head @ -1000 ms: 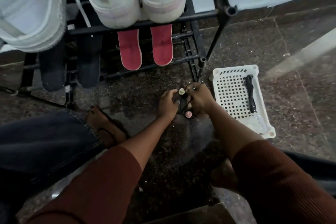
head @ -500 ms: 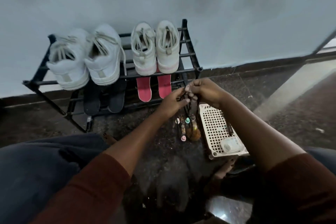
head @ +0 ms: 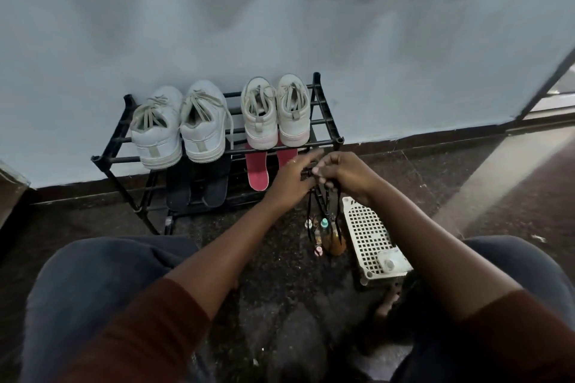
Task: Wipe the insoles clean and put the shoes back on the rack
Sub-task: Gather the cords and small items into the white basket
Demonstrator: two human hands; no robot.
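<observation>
A black shoe rack [head: 329,121] stands against the wall. Its top shelf carries a large white pair of sneakers [head: 179,126] on the left and a smaller white pair with pink soles [head: 277,112] on the right. On the lower shelf lean two dark insoles [head: 196,186] and two pink insoles [head: 258,172]. In front of the rack's right end, my left hand [head: 292,179] and my right hand [head: 345,172] meet and pinch a bunch of black cords [head: 320,205] with small charms hanging down over the floor.
A white perforated plastic tray [head: 367,233] lies on the dark stone floor at the right, with a small white object at its near end. My knees in dark trousers frame the bottom. A blue curtain hem hangs along the top.
The view has tilted up from the floor to the wall and rack. Both hands have lifted the cords off the floor, so the charms now dangle.
</observation>
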